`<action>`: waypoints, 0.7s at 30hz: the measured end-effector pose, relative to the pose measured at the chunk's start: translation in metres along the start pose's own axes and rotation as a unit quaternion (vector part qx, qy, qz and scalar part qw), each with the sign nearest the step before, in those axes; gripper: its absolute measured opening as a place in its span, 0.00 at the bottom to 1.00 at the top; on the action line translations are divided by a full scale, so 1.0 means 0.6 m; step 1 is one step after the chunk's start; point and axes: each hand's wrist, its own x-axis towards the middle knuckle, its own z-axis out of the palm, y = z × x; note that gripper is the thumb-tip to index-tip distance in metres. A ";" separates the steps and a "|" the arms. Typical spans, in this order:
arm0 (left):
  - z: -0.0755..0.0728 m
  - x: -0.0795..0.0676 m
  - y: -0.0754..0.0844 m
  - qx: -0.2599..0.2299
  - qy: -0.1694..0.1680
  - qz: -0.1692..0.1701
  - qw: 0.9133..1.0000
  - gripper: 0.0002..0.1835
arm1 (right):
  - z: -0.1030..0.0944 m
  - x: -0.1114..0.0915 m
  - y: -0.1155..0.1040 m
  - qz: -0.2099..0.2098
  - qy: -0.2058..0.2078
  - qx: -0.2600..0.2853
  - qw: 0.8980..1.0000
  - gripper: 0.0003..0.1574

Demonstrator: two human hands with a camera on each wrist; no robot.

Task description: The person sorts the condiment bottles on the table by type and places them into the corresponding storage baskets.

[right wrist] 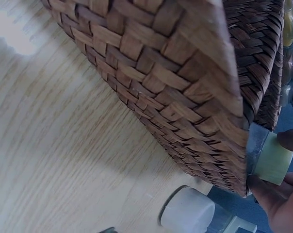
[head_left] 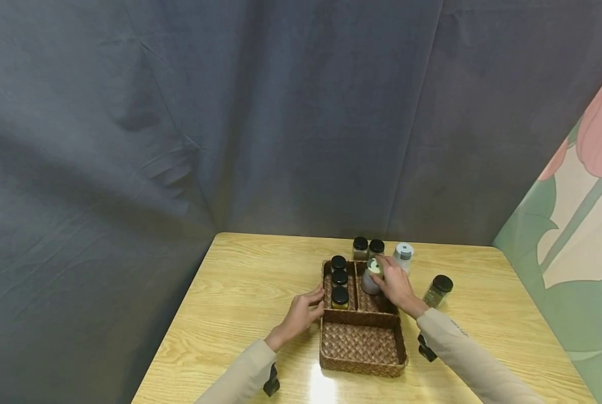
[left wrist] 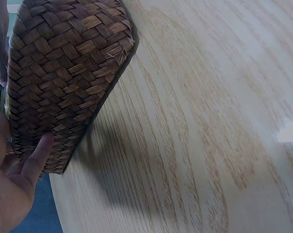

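Observation:
A woven basket (head_left: 363,367) with several compartments stands on the table. My right hand (head_left: 395,282) grips a clear jar by its pale green lid (right wrist: 273,159); the jar (head_left: 370,284) is in the back right compartment, its lower part hidden by the basket wall in the right wrist view. The fingers of my left hand (head_left: 298,315) rest against the basket's left side, fairly straight. In the left wrist view one fingertip (left wrist: 43,144) touches the outer weave. Three black-lidded jars (head_left: 340,296) stand in a row in the back left compartment.
Two black-lidded jars (head_left: 360,248) stand behind the basket. A white-topped bottle (head_left: 404,253) is just beyond my right hand. Right of the basket is another black-lidded jar (head_left: 437,290), close to my right wrist. A dark curtain (head_left: 301,123) hangs behind the table (head_left: 250,269).

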 end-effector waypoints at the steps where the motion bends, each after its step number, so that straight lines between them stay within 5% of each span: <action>1: 0.000 0.000 0.000 0.001 -0.001 -0.001 1.000 0.20 | 0.000 0.000 0.000 0.000 0.000 -0.001 1.000 0.33; 21: 0.004 0.000 -0.002 0.000 0.015 0.013 1.000 0.19 | -0.009 -0.001 -0.006 -0.003 -0.004 -0.004 1.000 0.32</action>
